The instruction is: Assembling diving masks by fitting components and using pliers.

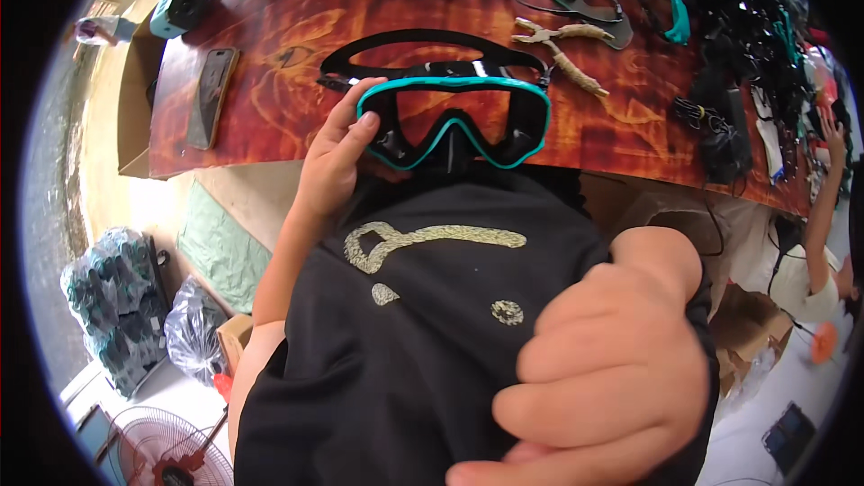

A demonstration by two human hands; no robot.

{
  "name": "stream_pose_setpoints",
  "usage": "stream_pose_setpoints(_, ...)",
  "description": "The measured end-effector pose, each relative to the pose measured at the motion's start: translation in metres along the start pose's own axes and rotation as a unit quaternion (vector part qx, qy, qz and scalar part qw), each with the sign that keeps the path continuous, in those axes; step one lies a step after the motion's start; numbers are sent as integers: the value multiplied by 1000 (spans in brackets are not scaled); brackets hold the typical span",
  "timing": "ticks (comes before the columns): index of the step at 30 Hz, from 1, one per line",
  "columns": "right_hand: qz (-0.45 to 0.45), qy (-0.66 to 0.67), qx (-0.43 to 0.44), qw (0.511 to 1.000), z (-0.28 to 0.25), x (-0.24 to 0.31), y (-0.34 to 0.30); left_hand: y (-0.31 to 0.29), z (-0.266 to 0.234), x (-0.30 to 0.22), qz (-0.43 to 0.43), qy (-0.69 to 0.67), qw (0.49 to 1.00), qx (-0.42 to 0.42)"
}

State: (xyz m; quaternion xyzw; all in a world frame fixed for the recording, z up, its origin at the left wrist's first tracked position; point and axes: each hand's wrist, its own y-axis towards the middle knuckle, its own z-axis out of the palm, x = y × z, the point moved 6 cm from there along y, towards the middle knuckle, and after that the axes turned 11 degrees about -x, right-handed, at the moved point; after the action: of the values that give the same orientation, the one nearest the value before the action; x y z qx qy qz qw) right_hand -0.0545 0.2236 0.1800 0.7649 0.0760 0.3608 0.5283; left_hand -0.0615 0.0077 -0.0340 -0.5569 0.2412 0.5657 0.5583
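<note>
A diving mask (454,85) with a teal frame, clear lens and black skirt is held upright at the table's near edge. My left hand (337,148) grips its left side, thumb at the front of the rim. The mask's black strap (423,36) loops up behind it over the table. Close to the camera, my right hand (612,369) is raised over my black shirt (432,351) and apart from the mask. Its fingers are curled in; whatever they may hold is hidden.
On the brown wooden table (261,81) lie pliers (567,45) with wrapped handles, a phone (214,97) and teal frames (666,0). Black straps pile up at the right, near another person's hand (830,135). A fan (171,450) stands at lower left.
</note>
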Motion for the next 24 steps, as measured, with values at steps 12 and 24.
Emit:
stream_pose_setpoints(12,327,-236,127,906,-105,-87,-39,1,2,1,14,-6,1000,4)
stream_pose_setpoints(24,468,-371,232,768,-193,-169,-112,-11,16,-54,187,66,980,-15)
